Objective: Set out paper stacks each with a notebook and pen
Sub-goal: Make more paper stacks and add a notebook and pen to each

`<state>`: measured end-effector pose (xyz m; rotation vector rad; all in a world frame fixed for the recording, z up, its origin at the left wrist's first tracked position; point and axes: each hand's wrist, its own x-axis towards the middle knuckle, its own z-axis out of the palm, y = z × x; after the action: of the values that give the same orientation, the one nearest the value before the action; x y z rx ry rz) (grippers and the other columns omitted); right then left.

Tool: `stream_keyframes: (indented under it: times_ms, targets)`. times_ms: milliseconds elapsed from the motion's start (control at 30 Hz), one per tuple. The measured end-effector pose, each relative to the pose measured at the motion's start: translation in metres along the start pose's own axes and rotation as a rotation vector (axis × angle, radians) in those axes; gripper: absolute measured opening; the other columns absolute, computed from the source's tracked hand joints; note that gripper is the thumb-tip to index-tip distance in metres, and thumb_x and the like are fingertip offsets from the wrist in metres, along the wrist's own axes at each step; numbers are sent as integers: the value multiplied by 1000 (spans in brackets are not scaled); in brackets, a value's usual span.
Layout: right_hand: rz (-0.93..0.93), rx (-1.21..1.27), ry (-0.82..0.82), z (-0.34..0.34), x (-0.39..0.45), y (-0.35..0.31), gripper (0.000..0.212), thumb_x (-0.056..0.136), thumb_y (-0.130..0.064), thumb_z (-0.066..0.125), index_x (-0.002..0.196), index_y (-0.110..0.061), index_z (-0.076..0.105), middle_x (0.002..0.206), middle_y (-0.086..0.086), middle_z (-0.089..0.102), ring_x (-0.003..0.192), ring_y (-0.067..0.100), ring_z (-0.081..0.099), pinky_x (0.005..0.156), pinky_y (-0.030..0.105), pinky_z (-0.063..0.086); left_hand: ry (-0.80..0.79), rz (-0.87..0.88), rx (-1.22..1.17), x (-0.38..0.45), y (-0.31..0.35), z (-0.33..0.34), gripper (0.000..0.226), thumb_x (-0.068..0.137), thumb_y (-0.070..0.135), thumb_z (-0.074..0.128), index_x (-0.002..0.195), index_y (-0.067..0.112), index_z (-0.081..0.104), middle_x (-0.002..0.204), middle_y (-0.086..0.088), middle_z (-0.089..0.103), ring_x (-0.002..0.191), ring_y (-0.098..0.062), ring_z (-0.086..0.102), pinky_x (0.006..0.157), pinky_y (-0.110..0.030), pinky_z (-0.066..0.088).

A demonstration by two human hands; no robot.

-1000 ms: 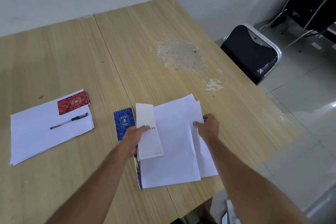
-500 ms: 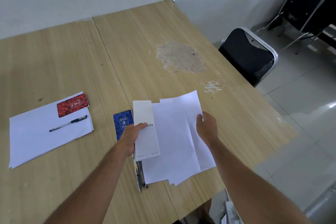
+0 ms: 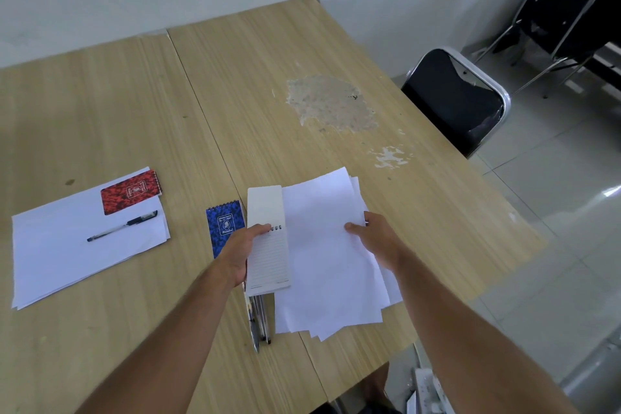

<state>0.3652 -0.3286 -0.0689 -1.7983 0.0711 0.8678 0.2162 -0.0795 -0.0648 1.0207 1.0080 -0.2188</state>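
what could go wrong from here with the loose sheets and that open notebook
The sheets in the right hand are fanned and uneven, so some may slip off near the table edge. The left hand holds the open notebook and pens together; a pen might drop.

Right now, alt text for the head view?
A person's left hand holds an open white notepad and pens while the right hand grips loose paper sheets over a wooden table. A blue notebook lies beside them; farther left, a paper stack carries a red notebook and pen.
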Motion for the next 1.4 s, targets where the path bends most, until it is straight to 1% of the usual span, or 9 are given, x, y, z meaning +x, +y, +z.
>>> stream_keyframes:
  times_ms: [200, 333, 600, 833, 1033, 1100, 1200, 1300, 1400]
  targets:
    - [-95, -18, -75, -7, -17, -37, 36, 83, 8, 59, 111, -8, 75, 106, 12, 79, 97, 35, 77, 74, 42, 64, 101, 120, -64, -22, 32, -30, 10, 99, 23, 56, 97, 17, 64, 84, -6, 67, 72, -24, 62, 67, -33, 46]
    - [-130, 72, -142, -1, -25, -65, 45, 73, 8, 66, 117, -3, 72, 112, 22, 76, 100, 43, 74, 85, 55, 62, 160, 287, -79, -43, 59, -66, 26, 106, 17, 51, 128, 26, 59, 108, -4, 71, 89, -23, 67, 80, -41, 54]
    - [-24, 73, -410, 53, -42, -107, 63, 68, 8, 75, 130, 0, 66, 125, 25, 71, 113, 47, 69, 96, 59, 56, 206, 339, -156, -90, 79, -101, 22, 109, 22, 45, 127, 23, 57, 106, -2, 73, 91, -23, 70, 75, -41, 58]
    - [18, 99, -595, 78, -53, -128, 47, 89, 13, 60, 135, 0, 62, 132, 23, 68, 116, 43, 68, 94, 50, 59, 256, 366, -191, -93, 61, -112, 24, 109, 17, 41, 127, 21, 55, 114, -8, 70, 86, -22, 67, 72, -37, 54]
    - [49, 3, -634, 79, -58, -144, 50, 88, 14, 61, 134, -5, 64, 131, 21, 69, 121, 42, 66, 103, 54, 54, 307, 391, -74, -98, 51, -121, 75, 94, 37, 69, 152, 44, 22, 125, 0, 63, 107, -26, 65, 70, -39, 56]
    - [55, -104, -597, 84, -60, -144, 49, 85, 13, 67, 130, -7, 67, 125, 17, 73, 116, 39, 70, 103, 56, 54, 256, 427, -39, -103, 55, -118, 53, 95, 41, 64, 143, 38, 43, 115, -5, 69, 95, -27, 67, 65, -35, 52]
    - [46, -184, -544, 91, -63, -142, 50, 81, 12, 74, 126, -8, 69, 118, 14, 77, 108, 35, 74, 100, 55, 56, 260, 441, -35, -110, 60, -116, 26, 96, 7, 51, 114, 15, 67, 99, -17, 72, 73, -26, 66, 60, -34, 49]
    - [49, -180, -540, 94, -66, -139, 50, 79, 13, 76, 125, -8, 70, 117, 14, 77, 108, 34, 75, 101, 53, 56, 79, 369, -314, -112, 61, -122, 29, 92, 18, 50, 104, 4, 71, 101, -14, 74, 89, -29, 65, 74, -37, 49]
    - [55, -175, -540, 93, -66, -137, 51, 79, 13, 77, 125, -8, 70, 117, 13, 77, 109, 33, 75, 103, 51, 55, -31, 369, -219, -113, 60, -127, 32, 95, 24, 57, 114, 1, 69, 111, -14, 74, 99, -32, 68, 87, -42, 51]
